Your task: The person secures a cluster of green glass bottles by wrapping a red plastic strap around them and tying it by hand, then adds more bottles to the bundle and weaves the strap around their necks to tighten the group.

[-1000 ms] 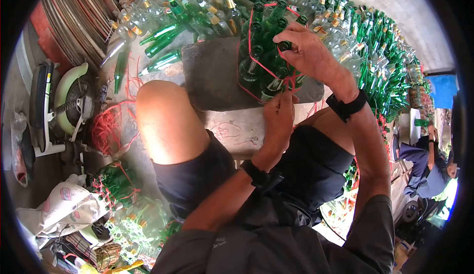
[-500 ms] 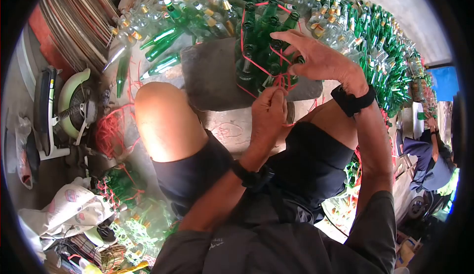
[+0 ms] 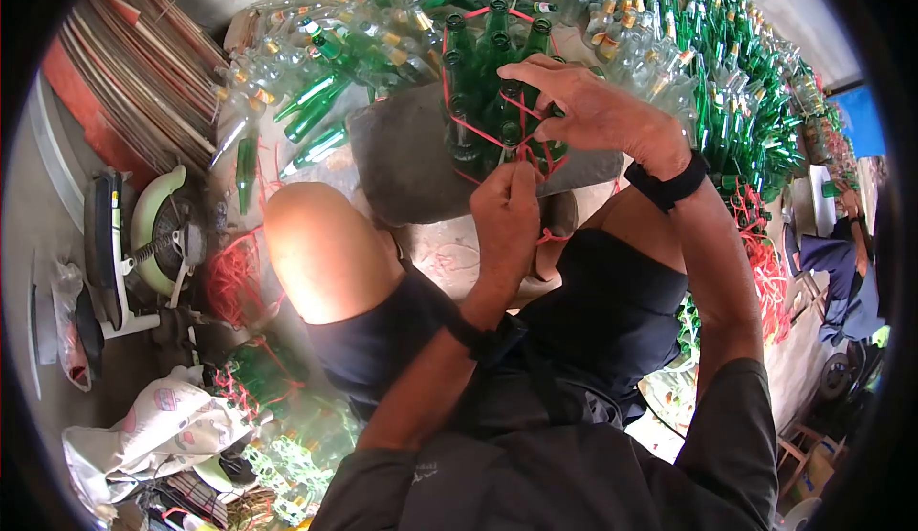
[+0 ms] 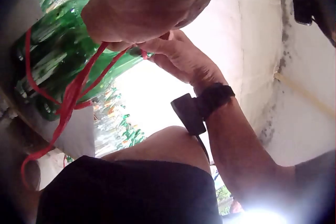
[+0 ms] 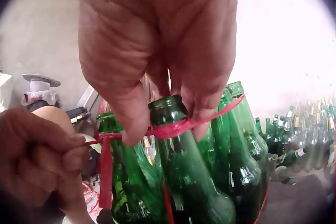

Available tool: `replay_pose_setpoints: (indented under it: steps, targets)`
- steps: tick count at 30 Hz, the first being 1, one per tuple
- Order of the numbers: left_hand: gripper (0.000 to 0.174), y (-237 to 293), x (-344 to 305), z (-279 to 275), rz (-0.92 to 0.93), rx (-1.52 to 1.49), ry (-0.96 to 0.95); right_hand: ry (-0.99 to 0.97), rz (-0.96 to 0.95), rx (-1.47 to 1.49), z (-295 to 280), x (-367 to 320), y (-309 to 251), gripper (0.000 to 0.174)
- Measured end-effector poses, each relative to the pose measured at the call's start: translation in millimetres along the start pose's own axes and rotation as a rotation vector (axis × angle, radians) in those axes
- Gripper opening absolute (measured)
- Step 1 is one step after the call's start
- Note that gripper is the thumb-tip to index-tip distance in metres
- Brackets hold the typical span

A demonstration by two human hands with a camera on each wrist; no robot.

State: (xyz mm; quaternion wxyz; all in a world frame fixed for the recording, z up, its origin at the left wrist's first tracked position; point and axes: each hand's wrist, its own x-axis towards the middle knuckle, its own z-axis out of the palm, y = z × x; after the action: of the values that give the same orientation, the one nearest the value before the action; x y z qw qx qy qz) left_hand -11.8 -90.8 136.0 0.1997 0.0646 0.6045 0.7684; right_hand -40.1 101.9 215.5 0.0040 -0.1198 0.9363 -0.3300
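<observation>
A tight bundle of green glass bottles [image 3: 494,53] stands upright on a dark slab [image 3: 397,163], with red plastic string [image 3: 476,129] running round and between the necks. My right hand [image 3: 607,115] reaches over the bundle from the right. Its thumb and fingers close on either side of one bottle neck [image 5: 170,111], right at the string looped there. At the near side of the bundle, my left hand [image 3: 507,210] pinches the string and holds it taut. Loose string ends [image 4: 65,111] hang below the left hand.
Many loose green and clear bottles [image 3: 708,81] are heaped behind and to the right. Several green bottles [image 3: 316,148] lie left of the slab. A tangle of red string [image 3: 232,277] and a wheel with a pale green fender [image 3: 158,220] are further left. Another person [image 3: 837,254] is at far right.
The head view has shifted, putting the bundle further left. My right fingers have moved along the near necks, spread, then settled round a neck. A string strand now loops that neck; the left hand keeps its pinch.
</observation>
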Motion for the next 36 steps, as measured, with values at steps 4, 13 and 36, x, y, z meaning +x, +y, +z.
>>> replay_pose_setpoints:
  steps: [4, 13, 36]
  targets:
    - [0.021, 5.8, -3.6, -3.7, 0.115, 0.142, 0.014, 0.069, -0.076, -0.04, 6.6, 0.4, 5.3, 0.069]
    - [0.018, 1.7, -3.0, -11.1, 0.203, 0.236, -0.013, 0.147, -0.092, -0.139, 7.8, -3.1, -5.9, 0.062]
    - [0.023, 69.7, 51.7, -30.6, 0.489, 0.731, -0.293, 0.126, -0.091, -0.121, 7.9, -0.9, 0.7, 0.064]
